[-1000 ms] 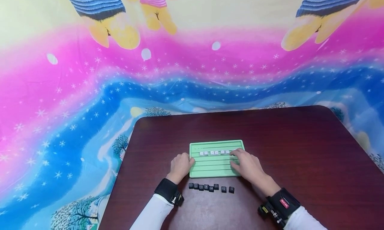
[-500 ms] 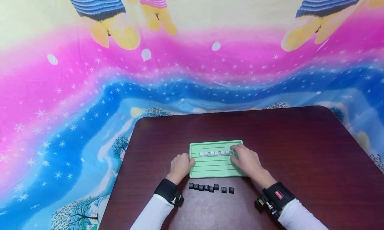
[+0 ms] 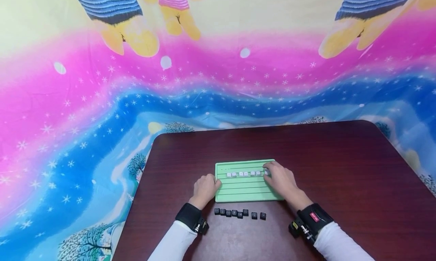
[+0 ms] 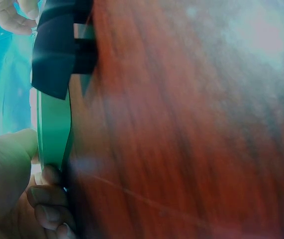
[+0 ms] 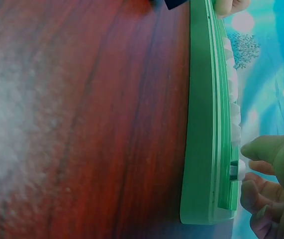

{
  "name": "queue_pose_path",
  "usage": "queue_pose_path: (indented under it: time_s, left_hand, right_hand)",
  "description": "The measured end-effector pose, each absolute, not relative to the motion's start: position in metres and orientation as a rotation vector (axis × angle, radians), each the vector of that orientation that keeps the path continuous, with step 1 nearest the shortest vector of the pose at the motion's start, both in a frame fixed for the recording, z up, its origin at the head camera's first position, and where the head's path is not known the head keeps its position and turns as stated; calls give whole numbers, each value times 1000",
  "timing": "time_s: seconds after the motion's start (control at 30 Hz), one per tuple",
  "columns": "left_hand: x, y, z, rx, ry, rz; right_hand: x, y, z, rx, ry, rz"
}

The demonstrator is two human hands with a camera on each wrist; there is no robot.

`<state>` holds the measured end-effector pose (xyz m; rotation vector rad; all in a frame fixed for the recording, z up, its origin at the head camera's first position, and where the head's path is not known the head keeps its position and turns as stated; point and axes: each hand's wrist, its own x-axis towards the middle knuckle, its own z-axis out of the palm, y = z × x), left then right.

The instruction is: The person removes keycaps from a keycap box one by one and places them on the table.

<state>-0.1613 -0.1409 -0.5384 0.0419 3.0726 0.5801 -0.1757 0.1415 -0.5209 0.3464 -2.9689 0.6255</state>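
A light green grooved board point(image 3: 243, 196) lies on the table, with a row of white keycaps point(image 3: 243, 174) along one of its grooves. My left hand point(image 3: 205, 187) grips its left edge, thumb on top and fingers curled below, as the left wrist view shows at the board's side point(image 4: 54, 124). At the row's right end, thumb and fingers of my right hand point(image 3: 282, 180) close around one more white keycap point(image 5: 240, 170), which sits at the groove. The right hand partly covers that keycap in the head view.
Several black keycaps point(image 3: 234, 212) lie in an uneven line on the dark red-brown table point(image 3: 327, 170), just in front of the board. A printed cloth point(image 3: 211, 72) hangs behind the table's far edge.
My right hand has shifted slightly to the right along the row, and the white keycap between its fingers now shows more. The left hand and the board stay put.
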Motion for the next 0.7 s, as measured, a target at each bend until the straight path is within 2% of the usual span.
queue_pose_path:
  time_s: [0.7]
  left_hand:
    - [-162,-142,-541,52,3067,584]
  right_hand:
    - [-181,143,-523,336,-3026,573]
